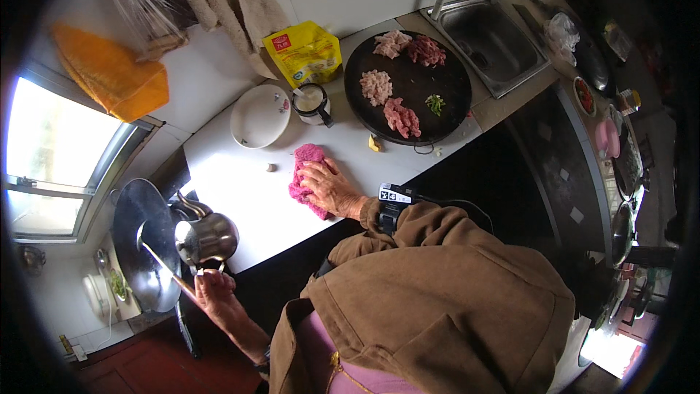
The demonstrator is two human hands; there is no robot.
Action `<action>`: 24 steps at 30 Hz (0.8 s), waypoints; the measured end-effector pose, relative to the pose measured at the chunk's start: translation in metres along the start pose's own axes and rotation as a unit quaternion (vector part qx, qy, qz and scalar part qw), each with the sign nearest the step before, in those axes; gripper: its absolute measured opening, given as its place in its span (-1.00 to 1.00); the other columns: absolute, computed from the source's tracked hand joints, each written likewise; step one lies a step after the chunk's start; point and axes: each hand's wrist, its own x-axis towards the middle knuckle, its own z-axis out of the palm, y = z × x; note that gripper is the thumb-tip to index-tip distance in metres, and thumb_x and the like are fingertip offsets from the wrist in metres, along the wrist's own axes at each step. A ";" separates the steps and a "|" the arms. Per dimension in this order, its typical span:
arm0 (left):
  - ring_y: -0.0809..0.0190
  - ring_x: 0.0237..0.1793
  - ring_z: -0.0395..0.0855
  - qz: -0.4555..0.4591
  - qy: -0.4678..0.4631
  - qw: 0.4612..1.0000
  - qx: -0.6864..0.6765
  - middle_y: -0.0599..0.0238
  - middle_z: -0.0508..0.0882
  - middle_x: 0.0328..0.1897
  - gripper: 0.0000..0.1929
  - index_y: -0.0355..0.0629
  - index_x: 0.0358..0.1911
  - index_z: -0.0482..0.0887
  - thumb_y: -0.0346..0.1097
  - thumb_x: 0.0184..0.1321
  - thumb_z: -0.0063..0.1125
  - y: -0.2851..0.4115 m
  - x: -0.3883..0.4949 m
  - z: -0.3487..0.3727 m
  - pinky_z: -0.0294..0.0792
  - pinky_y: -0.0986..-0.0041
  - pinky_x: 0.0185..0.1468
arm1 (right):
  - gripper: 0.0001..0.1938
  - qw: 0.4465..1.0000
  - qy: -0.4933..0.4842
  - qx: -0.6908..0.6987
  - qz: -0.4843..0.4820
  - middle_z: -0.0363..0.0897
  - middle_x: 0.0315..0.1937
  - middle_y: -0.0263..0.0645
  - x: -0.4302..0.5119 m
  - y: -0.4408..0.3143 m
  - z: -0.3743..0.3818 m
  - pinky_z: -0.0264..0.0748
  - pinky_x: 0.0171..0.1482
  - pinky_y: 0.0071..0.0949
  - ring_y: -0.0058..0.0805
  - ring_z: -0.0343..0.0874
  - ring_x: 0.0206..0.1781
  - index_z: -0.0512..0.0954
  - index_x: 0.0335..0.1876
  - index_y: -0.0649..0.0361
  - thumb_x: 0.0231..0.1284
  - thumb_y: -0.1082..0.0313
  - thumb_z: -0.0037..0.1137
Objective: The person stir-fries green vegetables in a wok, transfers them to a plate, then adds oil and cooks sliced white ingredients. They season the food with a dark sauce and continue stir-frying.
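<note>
My right hand (328, 186) presses on a pink cloth (308, 154) lying on the white countertop (262, 235). My left hand (215, 291) is closed at the handle of a steel kettle (210, 236), beside the wooden handle of a ladle (158, 257); which of these it grips is hard to tell. The ladle's head rests in a dark wok (143, 213). Left of the cloth lies a small pale piece (270, 167). Beyond it stand a white plate (260, 116) and a lidded jar (310, 99).
A round dark board (404, 87) bears piles of cut meat and chopped greens. Near it are a yellow pouch (306, 52) and a yellow scrap (374, 143). A steel sink (486, 44) lies at the back right, a window (60, 137) at the left.
</note>
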 end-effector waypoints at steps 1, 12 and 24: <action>0.41 -0.54 0.30 -0.003 0.004 1.000 -0.011 0.40 0.43 -0.47 -0.77 -0.11 -0.37 0.48 -0.15 0.38 0.02 -0.002 0.000 -0.001 0.16 0.58 -0.50 | -0.65 1.000 -0.002 -0.002 0.000 0.32 0.24 -0.25 0.000 0.001 0.000 -0.12 0.46 -0.03 -0.28 0.13 0.43 0.47 0.00 0.11 0.12 0.17 0.18; 0.43 -0.52 0.33 -0.064 -0.017 0.998 -0.010 0.42 0.45 -0.49 -0.76 -0.13 -0.38 0.47 -0.15 0.38 0.02 -0.039 0.002 -0.002 0.18 0.57 -0.48 | -0.66 0.988 0.050 0.145 0.010 0.40 0.16 -0.15 0.006 0.010 -0.023 0.16 0.37 -0.13 -0.19 0.30 0.31 0.47 -0.03 0.11 0.19 0.09 0.14; 0.44 -0.53 0.33 -0.098 -0.019 0.995 -0.004 0.43 0.44 -0.51 -0.76 -0.11 -0.41 0.49 -0.17 0.39 0.01 -0.052 0.008 -0.001 0.18 0.57 -0.47 | -0.84 0.926 0.115 -0.216 0.286 0.54 -0.34 -0.25 -0.020 0.113 -0.151 0.33 -0.04 -0.21 -0.24 0.52 -0.18 0.59 -0.29 0.03 0.04 0.21 0.25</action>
